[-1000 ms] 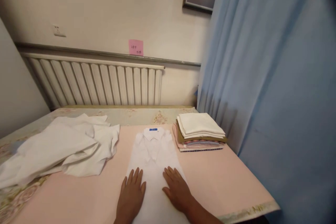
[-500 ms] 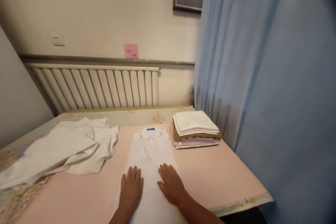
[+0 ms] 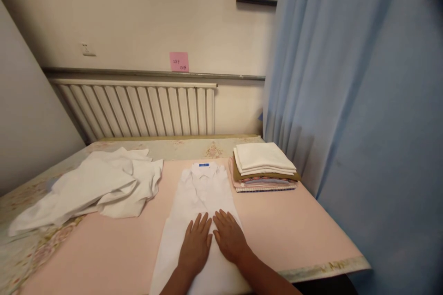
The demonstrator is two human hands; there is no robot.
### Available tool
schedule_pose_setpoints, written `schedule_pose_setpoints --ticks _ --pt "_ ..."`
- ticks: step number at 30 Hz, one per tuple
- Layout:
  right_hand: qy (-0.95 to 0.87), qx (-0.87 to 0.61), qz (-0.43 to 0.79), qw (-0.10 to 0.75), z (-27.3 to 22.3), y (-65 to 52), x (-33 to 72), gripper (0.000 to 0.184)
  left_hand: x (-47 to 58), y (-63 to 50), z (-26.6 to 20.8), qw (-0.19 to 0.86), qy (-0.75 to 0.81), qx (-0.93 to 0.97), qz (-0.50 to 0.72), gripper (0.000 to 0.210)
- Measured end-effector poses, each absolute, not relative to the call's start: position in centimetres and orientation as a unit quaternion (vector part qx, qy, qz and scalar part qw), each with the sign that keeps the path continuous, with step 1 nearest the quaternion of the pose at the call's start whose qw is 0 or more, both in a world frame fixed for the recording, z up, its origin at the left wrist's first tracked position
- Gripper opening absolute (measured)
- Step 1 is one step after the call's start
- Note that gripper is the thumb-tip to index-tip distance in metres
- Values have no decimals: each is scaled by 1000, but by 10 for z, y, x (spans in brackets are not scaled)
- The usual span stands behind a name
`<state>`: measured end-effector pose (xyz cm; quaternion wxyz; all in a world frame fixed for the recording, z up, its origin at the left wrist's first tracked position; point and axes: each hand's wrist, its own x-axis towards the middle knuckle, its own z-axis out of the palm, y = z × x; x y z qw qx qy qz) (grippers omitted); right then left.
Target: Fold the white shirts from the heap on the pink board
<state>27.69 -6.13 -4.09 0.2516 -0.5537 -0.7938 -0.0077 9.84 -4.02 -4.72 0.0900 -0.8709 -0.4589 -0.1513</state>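
Note:
A white collared shirt [image 3: 200,193] lies flat and lengthwise before me, its sides narrowed and a blue label inside the collar at the far end. My left hand [image 3: 195,242] rests flat on the middle of the shirt, fingers stretched out. Close beside it, my right hand [image 3: 230,235] also lies flat on the cloth, fingers extended. The two hands nearly touch at the thumbs, and neither grips anything. The shirt's near end runs out of view below my forearms.
On the left lies a loose heap of white cloth [image 3: 100,184]. A stack of folded clothes [image 3: 265,161] stands at the back right. Beneath is a pink sheet [image 3: 284,226] over a floral cover. A blue curtain [image 3: 346,101] hangs right; a radiator [image 3: 148,108] lines the wall.
My left hand has slid rightward across the shirt, closing the gap to my right hand. The view has shifted slightly left, so the surroundings sit a bit further right.

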Motion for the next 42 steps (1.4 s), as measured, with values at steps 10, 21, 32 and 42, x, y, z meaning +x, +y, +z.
schedule_pose_setpoints --ticks 10,21,32,42 --pt "-793 -555 -24 249 -39 -63 276 43 92 -41 -44 73 -483 -860 -145 50" --pt "-794 -556 -17 244 -39 -63 276 43 65 -45 -48 79 -514 -842 -144 50" --pt "-797 -555 -15 238 -40 -63 276 43 38 -75 -55 82 -519 -840 -136 50" --pt "-796 -556 -20 237 -38 -63 275 42 77 -125 -68 44 -508 -853 -110 53"
